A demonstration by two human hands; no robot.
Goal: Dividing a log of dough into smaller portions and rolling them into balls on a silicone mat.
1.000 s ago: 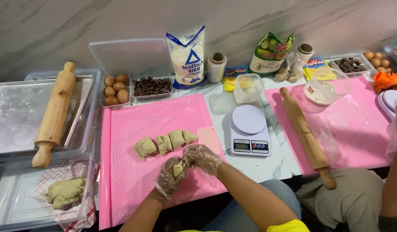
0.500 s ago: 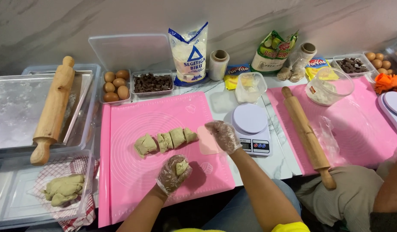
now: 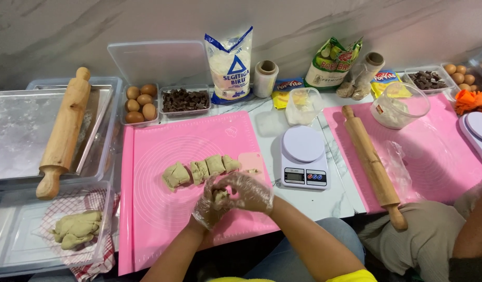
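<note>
My left hand (image 3: 207, 203) and my right hand (image 3: 249, 190), both in thin clear gloves, are cupped together around a small lump of pale green dough (image 3: 219, 197) above the pink silicone mat (image 3: 162, 151). Just beyond them a row of cut dough pieces (image 3: 199, 169) lies on the mat. A white kitchen scale (image 3: 302, 156) stands to the right of my hands.
A wooden rolling pin (image 3: 63, 133) rests on a metal tray at left. More dough (image 3: 76, 230) lies on a checked cloth in a clear tub. Eggs (image 3: 139, 102), chocolate chunks (image 3: 185, 100) and a flour bag (image 3: 229, 65) stand behind. Another person's arm (image 3: 473, 235) is at right by a second rolling pin (image 3: 374, 164).
My right hand has come back from beside the scale to meet my left hand, and both now close around the dough lump near the mat's front.
</note>
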